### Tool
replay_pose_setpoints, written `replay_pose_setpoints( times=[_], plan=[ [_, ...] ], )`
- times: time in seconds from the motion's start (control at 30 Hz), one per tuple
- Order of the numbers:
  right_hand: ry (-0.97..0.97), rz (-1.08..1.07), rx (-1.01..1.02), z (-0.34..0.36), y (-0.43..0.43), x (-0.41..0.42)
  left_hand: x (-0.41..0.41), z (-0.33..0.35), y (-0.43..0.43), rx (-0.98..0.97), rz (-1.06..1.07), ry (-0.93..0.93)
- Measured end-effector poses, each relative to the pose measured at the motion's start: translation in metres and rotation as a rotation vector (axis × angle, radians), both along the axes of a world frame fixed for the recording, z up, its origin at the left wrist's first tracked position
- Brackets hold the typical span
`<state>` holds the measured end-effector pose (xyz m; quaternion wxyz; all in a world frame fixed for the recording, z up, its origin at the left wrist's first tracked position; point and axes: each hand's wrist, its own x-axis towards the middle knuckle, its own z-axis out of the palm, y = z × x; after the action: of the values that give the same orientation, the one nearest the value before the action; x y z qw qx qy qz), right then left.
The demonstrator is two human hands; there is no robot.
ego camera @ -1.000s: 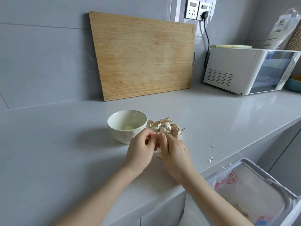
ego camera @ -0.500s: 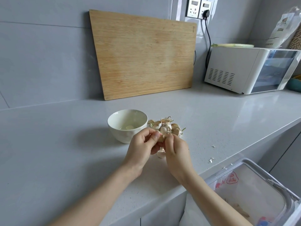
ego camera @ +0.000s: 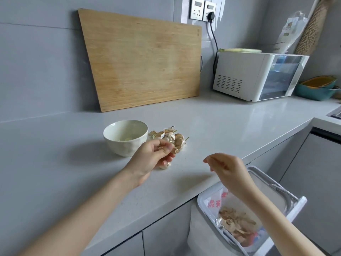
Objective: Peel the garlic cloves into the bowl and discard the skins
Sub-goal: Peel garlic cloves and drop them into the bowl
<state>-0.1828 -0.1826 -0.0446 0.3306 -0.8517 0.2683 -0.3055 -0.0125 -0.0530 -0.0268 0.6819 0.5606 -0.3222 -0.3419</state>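
My left hand (ego camera: 153, 159) pinches a garlic clove (ego camera: 174, 149) just in front of the pile (ego camera: 172, 136), which lies beside the bowl (ego camera: 120, 146). My right hand (ego camera: 227, 169) hangs over the surface (ego camera: 221, 126) edge, above the bin (ego camera: 201, 202) that holds the skins (ego camera: 236, 220). Its fingertips are drawn together, but I cannot tell whether they hold anything.

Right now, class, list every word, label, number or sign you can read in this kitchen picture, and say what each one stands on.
Nothing here can be read outright.
Red printed characters on the bin liner: blurred, unreadable.
Label on the packet at top right: too small to read.
Small mark at the upper right corner of the cutting board: too small to read.
Display panels on the wall sockets: no legible figures.
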Motion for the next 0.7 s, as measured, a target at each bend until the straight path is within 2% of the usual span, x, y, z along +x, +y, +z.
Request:
replay_pose_setpoints(
  times=[0.07, 0.2, 0.3, 0.4, 0.57, 0.7],
  plan=[
    [0.039, -0.069, -0.072, 0.003, -0.006, -0.017, -0.005, 0.004, -0.003, 0.022, -0.012, -0.068],
    [0.350, -0.140, -0.315, 0.000, -0.015, -0.040, -0.012, 0.004, -0.006, 0.085, -0.046, -0.146],
    [0.172, -0.103, -0.335, -0.002, -0.015, -0.031, -0.009, -0.001, -0.003, 0.107, -0.052, -0.139],
    [-0.026, 0.053, -0.296, 0.003, -0.002, 0.000, -0.003, -0.004, 0.002, 0.119, -0.037, -0.115],
    [-0.143, 0.275, -0.274, 0.000, 0.023, 0.053, 0.004, -0.007, 0.008, 0.128, 0.055, -0.155],
    [-0.248, 0.311, -0.362, -0.005, 0.032, 0.074, 0.010, -0.008, 0.013, 0.092, 0.131, -0.125]
  ],
)
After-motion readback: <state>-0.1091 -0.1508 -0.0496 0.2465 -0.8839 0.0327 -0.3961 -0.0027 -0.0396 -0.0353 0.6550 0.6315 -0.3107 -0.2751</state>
